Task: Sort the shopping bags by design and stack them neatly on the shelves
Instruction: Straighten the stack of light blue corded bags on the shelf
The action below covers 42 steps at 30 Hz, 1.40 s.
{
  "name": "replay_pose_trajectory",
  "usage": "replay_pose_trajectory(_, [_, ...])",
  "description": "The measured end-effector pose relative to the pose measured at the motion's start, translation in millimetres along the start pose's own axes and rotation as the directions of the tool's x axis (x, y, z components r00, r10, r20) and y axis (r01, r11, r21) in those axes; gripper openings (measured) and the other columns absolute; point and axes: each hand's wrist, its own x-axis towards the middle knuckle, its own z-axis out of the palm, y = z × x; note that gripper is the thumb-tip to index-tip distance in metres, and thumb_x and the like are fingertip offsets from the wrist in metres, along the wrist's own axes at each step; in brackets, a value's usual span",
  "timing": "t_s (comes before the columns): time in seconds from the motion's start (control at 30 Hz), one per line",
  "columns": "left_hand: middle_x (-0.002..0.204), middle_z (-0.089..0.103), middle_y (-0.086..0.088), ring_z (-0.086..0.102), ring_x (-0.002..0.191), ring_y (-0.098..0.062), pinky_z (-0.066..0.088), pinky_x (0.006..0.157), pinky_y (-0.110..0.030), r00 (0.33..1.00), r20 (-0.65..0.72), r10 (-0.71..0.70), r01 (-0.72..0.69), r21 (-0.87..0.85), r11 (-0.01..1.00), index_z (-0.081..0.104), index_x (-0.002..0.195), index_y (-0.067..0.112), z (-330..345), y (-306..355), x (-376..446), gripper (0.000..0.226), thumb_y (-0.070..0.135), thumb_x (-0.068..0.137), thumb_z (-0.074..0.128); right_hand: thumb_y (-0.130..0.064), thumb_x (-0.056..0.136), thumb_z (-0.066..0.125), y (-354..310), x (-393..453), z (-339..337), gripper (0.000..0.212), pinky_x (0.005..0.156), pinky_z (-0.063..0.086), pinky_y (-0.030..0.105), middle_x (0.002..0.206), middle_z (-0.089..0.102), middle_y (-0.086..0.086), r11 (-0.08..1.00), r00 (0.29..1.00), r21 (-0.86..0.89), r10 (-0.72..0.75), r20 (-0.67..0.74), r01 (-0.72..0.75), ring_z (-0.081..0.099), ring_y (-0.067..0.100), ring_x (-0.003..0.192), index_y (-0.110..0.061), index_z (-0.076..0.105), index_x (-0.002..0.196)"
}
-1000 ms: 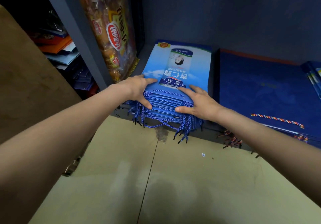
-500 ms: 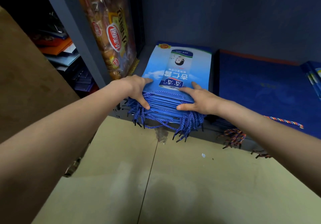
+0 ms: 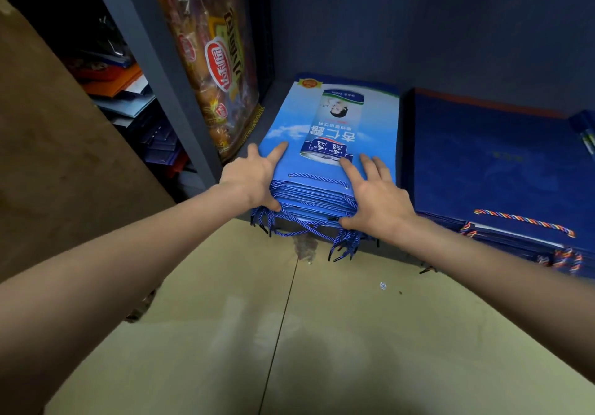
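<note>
Light blue bags lie stacked at the shelf's front edge, just above the tiled floor. I see my left hand and right hand pressing the stack's near corners, fingers spread, thumbs against its edge. Dark blue bags lie beside; snack packaging stands behind.

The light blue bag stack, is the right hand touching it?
Touching. The head view shows the right hand flat on the light blue stack, thumb against its front edge.
</note>
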Motion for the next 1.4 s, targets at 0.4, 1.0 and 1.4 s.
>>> replay_pose_trajectory(0.4, [0.148,0.015,-0.022,0.052,0.114,-0.042,0.045,0.095,-0.045,0.992,0.113,0.059,-0.050,-0.077,0.996,-0.005,0.150,0.035,-8.4,-5.7,8.2,0.123,0.045,0.065,0.082,-0.052,0.068,0.076,3.0,14.7,-12.0,0.107,0.105,0.026,0.061,0.155,0.005,0.007,1.000,0.997,0.003,0.003,0.083,-0.003,0.003,0.036,0.142,-0.030,0.008,0.148])
replay_pose_trajectory(1.0, [0.150,0.029,-0.014,0.042,0.120,-0.035,0.038,0.092,-0.043,0.833,-0.444,0.329,-0.196,0.320,0.927,0.001,0.142,0.038,37.1,-13.9,-11.4,0.121,0.055,0.055,0.082,-0.055,0.051,0.084,-11.0,3.6,25.2,0.119,0.107,0.023,0.060,0.144,0.039,0.016,0.865,0.925,-0.487,-0.275,-0.263,0.119,0.049,0.034,0.120,-0.017,0.025,0.148])
replay_pose_trajectory(1.4, [0.133,0.048,-0.017,0.048,0.112,-0.036,0.039,0.089,-0.043,0.745,-0.563,0.358,-0.185,0.341,0.921,0.028,0.139,0.024,59.3,-18.4,-4.2,0.125,0.057,0.033,0.086,-0.068,0.043,0.079,-1.9,5.0,36.8,0.132,0.105,0.028,0.060,0.147,0.036,0.016,0.818,0.860,-0.567,-0.357,-0.365,0.099,0.051,0.036,0.117,-0.022,0.011,0.148])
